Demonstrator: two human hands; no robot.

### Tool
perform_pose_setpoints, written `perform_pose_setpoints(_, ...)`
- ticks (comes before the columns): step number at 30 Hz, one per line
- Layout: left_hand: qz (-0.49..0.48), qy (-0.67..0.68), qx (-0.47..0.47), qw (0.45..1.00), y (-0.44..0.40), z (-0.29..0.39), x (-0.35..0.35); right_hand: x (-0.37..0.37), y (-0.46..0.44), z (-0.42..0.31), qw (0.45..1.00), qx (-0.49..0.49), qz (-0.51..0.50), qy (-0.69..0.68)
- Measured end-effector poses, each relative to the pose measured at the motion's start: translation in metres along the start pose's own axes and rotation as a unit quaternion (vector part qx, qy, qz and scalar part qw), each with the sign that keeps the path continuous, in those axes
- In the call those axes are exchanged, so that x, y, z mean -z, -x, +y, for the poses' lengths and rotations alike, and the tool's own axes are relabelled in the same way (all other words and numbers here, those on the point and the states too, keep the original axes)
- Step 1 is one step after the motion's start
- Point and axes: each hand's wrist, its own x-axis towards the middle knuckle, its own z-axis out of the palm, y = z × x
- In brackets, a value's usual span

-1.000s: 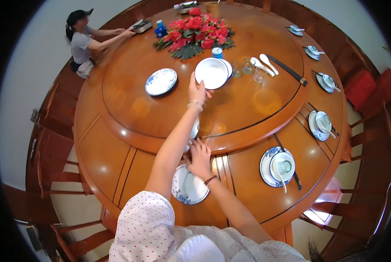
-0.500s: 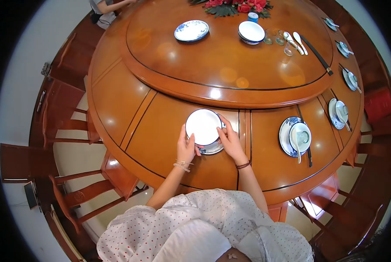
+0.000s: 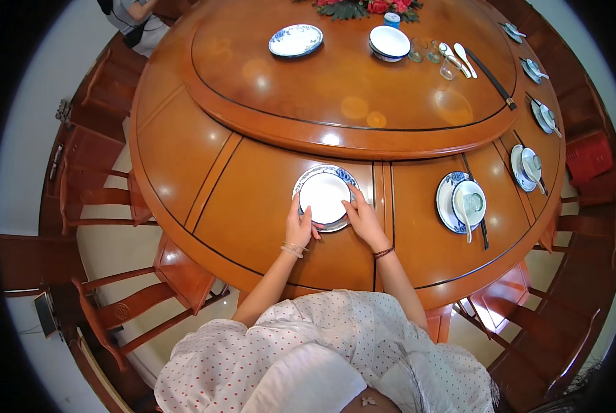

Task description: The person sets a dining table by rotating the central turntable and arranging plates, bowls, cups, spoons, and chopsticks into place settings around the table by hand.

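Note:
Between my two hands is a white bowl [image 3: 324,198] with a dark rim, right over a blue-and-white plate [image 3: 306,177] on the table. The bowl hides the plate's middle, so I cannot tell whether the two touch. My left hand [image 3: 299,224] grips the bowl's left side, thumb at the rim. On the opposite side my right hand [image 3: 363,219] holds it the same way, thumb on the rim. To the right stands a place setting: a patterned plate [image 3: 446,217], a bowl [image 3: 465,212] with a glass [image 3: 476,202] in it, a white spoon [image 3: 465,219] and dark chopsticks [image 3: 485,236].
The raised turntable [image 3: 266,103] carries an oval plate [image 3: 295,41], stacked bowls [image 3: 390,43], several glasses [image 3: 449,67], white spoons [image 3: 465,60], chopsticks [image 3: 490,79] and red flowers [image 3: 380,7]. More settings line the right edge. Wooden chairs [image 3: 132,303] surround the table; another person [image 3: 139,24] stands far left.
Both hands have shifted the bowl toward me and lower over the plate, so the plate's far rim now shows. The view has tilted slightly; the person at far left shows more.

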Motion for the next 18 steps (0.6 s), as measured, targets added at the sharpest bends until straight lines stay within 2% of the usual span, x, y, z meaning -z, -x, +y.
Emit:
perform_pose_setpoints(1, 0.000, 0.000, 0.003, 1.000, -0.002, -0.003, 0.002, 0.003, -0.001, 0.000, 1.000, -0.002, -0.001, 0.000)
perform_pose_setpoints(3, -0.011, 0.002, -0.020, 1.000, -0.005, -0.009, 0.004, 0.017, -0.007, -0.008, 0.993, -0.023, -0.033, 0.109)
perform_pose_setpoints(4, -0.013, 0.003, -0.017, 1.000, -0.004, -0.011, 0.006, 0.025, -0.011, -0.011, 0.988, -0.009, 0.028, 0.153)
perform_pose_setpoints(5, -0.019, -0.043, -0.008, 0.999, -0.004, -0.011, 0.010, 0.037, -0.018, -0.009, 0.962, 0.021, 0.099, 0.253)
perform_pose_setpoints(6, -0.027, -0.090, -0.002, 0.996, -0.007, -0.008, 0.012, 0.054, -0.028, -0.015, 0.963, 0.005, 0.123, 0.238)
perform_pose_setpoints(7, -0.032, -0.093, -0.008, 0.995, -0.007, -0.005, 0.013, 0.071, -0.039, -0.020, 0.946, 0.098, 0.214, 0.223)
perform_pose_setpoints(8, -0.007, -0.160, -0.015, 0.987, -0.003, 0.000, 0.015, 0.091, -0.052, -0.025, 0.918, 0.135, 0.259, 0.267)
perform_pose_setpoints(9, 0.017, -0.228, -0.028, 0.973, -0.001, 0.005, 0.017, 0.114, -0.062, -0.032, 0.910, 0.127, 0.260, 0.298)
perform_pose_setpoints(11, 0.047, -0.285, -0.054, 0.956, -0.001, 0.009, 0.023, 0.152, -0.092, -0.011, 0.835, 0.165, 0.313, 0.422)
perform_pose_setpoints(12, 0.033, -0.290, -0.068, 0.954, -0.001, 0.016, 0.023, 0.159, -0.098, -0.004, 0.828, 0.160, 0.332, 0.423)
perform_pose_setpoints(14, 0.079, -0.232, -0.119, 0.962, -0.002, 0.031, 0.021, 0.168, -0.109, 0.010, 0.822, 0.025, 0.232, 0.520)
perform_pose_setpoints(17, 0.085, -0.176, -0.151, 0.969, -0.008, 0.053, 0.017, 0.144, -0.114, 0.018, 0.803, -0.009, 0.277, 0.528)
perform_pose_setpoints(18, 0.096, -0.174, -0.192, 0.961, -0.013, 0.055, 0.014, 0.139, -0.115, 0.018, 0.805, -0.017, 0.290, 0.518)
